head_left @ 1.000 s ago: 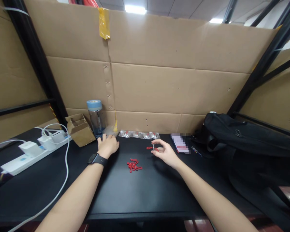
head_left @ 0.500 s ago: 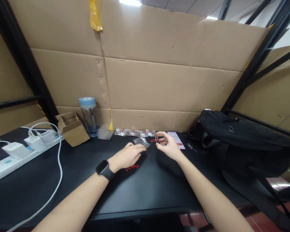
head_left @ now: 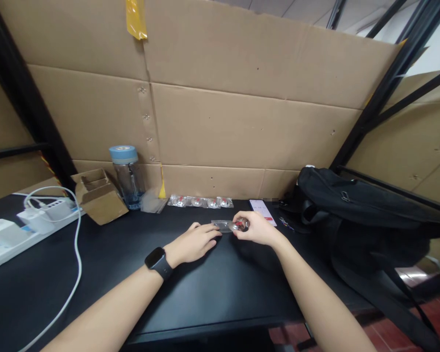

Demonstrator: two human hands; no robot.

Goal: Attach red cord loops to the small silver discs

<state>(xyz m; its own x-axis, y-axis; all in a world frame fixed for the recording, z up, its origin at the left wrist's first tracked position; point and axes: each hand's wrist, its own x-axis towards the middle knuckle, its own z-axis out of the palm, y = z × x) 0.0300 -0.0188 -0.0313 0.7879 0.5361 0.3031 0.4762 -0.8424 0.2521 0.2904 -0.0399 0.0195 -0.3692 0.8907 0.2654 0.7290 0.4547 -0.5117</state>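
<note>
My left hand [head_left: 193,242], with a black watch on the wrist, rests on the black table [head_left: 95,274] and pinches the left end of a small clear plastic bag [head_left: 223,225]. My right hand [head_left: 253,228] is closed on a small metal ring with a red cord and holds it at the bag's right end. The heap of red cords is hidden under my left hand. A row of filled clear bags [head_left: 200,201] lies at the back by the cardboard wall.
A blue-lidded bottle [head_left: 127,176] and an open cardboard box [head_left: 97,195] stand at the back left. A white power strip with chargers and cable [head_left: 29,222] lies far left. A phone [head_left: 263,211] and a black backpack [head_left: 363,215] sit to the right.
My left hand went from the back near the bottle to the middle, bringing a clear bag. My right hand brought the ring with the red cord to the bag. The camera tilted down.
</note>
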